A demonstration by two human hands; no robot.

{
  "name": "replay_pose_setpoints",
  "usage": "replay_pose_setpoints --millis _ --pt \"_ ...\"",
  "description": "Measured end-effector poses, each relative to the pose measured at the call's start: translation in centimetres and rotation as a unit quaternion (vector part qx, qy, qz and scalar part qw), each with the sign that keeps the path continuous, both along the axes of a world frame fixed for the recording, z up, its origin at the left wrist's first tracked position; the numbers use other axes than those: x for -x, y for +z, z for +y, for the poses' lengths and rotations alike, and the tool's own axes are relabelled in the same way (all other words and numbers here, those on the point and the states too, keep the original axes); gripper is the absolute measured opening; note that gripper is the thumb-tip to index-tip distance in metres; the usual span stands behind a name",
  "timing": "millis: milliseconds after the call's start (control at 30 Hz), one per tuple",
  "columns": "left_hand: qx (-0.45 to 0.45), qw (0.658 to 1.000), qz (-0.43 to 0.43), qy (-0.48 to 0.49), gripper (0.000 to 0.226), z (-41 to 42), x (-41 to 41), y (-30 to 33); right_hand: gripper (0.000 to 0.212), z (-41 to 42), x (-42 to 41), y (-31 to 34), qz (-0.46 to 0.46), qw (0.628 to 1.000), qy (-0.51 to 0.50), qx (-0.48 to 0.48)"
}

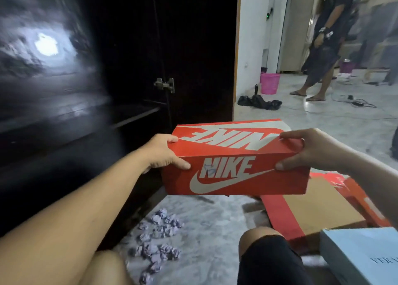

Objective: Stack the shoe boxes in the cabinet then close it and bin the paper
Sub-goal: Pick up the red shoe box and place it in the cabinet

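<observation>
I hold a closed red Nike shoe box (232, 162) in the air with both hands. My left hand (163, 152) grips its left end and my right hand (310, 150) grips its right end. The box hangs just right of the dark open cabinet (133, 116), whose shelf is dimly visible. Several crumpled paper balls (157, 239) lie on the floor below the box, beside my knees. An open red shoe box (318, 211) lies flat on the floor at the right. A pale blue shoe box (364, 256) sits at the lower right corner.
The cabinet door with a metal hinge (165, 85) stands open behind the box. Farther off a pink bin (269, 83) stands on the marble floor near a black bag (258, 101). Another person (325, 47) stands at the back right, with cables on the floor.
</observation>
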State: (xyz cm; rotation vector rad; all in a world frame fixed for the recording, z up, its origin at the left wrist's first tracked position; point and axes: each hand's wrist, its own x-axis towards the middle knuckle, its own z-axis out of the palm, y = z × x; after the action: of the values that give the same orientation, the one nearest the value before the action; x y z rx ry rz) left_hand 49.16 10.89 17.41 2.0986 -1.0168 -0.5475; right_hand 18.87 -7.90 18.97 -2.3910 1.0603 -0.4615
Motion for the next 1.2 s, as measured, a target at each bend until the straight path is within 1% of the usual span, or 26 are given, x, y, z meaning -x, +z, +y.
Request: replay_pose_setpoints --millis 100,233,333,433,567,633,833,1033,1100,1200 --pt "-0.02 0.999 0.012 0.04 0.109 1.8 -3.1 -1.6 0.097 0.0 -4.7 -0.7 0.02 0.999 0.042 -0.007" --pt "-0.042 0.994 0.036 0.098 0.105 4.2 -7.3 -4.7 0.103 -0.3 -10.8 -2.9 0.062 0.993 0.096 0.0" --pt "-0.053 0.987 0.064 0.141 0.11 5.7 -10.2 -7.5 0.099 -0.6 -15.5 -4.8 0.093 0.986 0.14 -0.003" --pt "-0.06 0.978 0.083 0.184 0.109 6.6 -12.5 -10.2 0.102 -1.0 -20.2 -7.0 0.115 0.978 0.174 -0.01" --pt "-0.058 0.967 0.097 0.229 0.104 6.6 -15.1 -13.4 0.093 -2.3 -26.2 -11.0 0.145 0.968 0.207 -0.001" --pt "-0.059 0.961 0.096 0.251 0.104 6.5 -16.4 -15.3 0.092 -2.9 -29.0 -13.4 0.162 0.962 0.219 0.007" --pt "-0.06 0.942 0.085 0.319 0.111 5.8 -20.4 -21.1 0.103 -4.4 -36.4 -20.3 0.19 0.95 0.25 -0.009" --pt "-0.038 0.924 0.08 0.373 0.113 5.3 -24.0 -26.0 0.112 -5.2 -43.2 -25.4 0.206 0.94 0.272 -0.007" --pt "-0.029 0.916 0.085 0.392 0.114 5.1 -25.1 -27.5 0.109 -5.3 -45.1 -26.8 0.207 0.939 0.276 -0.002" --pt "-0.015 0.903 0.089 0.421 0.113 4.7 -26.3 -29.5 0.098 -5.8 -47.7 -29.1 0.191 0.94 0.282 0.012"
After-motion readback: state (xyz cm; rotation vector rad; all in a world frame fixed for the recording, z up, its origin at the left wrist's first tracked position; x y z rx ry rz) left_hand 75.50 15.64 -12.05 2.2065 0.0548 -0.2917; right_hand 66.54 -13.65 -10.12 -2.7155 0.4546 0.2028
